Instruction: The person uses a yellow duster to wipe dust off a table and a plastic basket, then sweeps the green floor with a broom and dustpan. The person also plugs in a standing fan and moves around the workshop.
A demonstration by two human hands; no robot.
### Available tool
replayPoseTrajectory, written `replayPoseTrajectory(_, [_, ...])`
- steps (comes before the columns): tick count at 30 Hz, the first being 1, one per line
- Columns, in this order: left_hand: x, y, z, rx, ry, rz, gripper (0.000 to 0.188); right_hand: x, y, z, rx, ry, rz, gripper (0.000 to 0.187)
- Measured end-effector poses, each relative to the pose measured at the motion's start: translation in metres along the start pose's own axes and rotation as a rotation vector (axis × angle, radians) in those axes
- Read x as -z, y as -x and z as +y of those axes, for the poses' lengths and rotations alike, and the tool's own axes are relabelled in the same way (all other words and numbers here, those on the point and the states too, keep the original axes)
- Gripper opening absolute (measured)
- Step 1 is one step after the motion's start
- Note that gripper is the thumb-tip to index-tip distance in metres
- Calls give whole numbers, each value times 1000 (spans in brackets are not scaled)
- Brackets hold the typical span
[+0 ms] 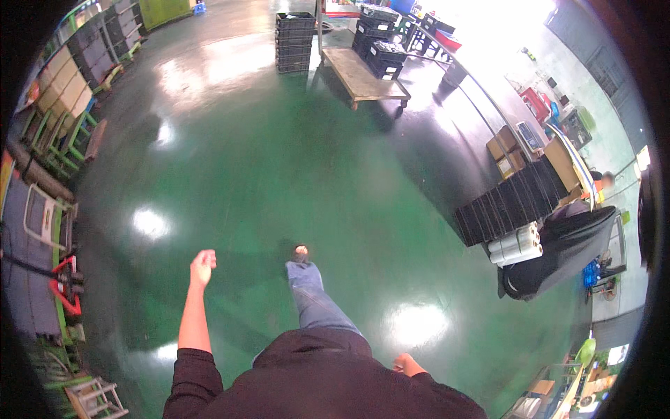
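My left hand (203, 266) hangs forward over the green floor, its fingers curled in loosely with nothing visible in them. The bare forearm leads back to a dark sleeve. Close to my right hip, my right hand (404, 364) shows only small, also with curled fingers and no object to be seen. Neither hand touches anything around it. One leg in blue jeans (312, 300) is stretched forward, with a shoe (301, 253) on the floor.
Ahead, a stack of black crates (294, 43) stands beside a flatbed trolley (363, 75) carrying more crates. On the right are stacked black trays (513, 195), white film rolls (516, 246) and a dark cover (565, 248). Green-framed racks (66, 150) line the left. A person (601, 183) is far right.
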State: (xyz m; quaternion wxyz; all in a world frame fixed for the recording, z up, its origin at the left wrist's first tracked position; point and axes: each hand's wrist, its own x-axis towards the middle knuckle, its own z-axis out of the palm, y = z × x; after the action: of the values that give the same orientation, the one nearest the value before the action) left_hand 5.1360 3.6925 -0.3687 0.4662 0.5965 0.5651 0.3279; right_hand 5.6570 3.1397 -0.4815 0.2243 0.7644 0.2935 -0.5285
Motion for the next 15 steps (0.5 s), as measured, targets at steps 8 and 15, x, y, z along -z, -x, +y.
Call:
replayPoseTrajectory(8, [-15,-191,-12,447,-314,-307,17,485,-103,-431,687,21,937,23])
replayPoseTrajectory(15, [46,-358,-47,387,-991,-879,21,893,-141,-893,1136,-427,572,24])
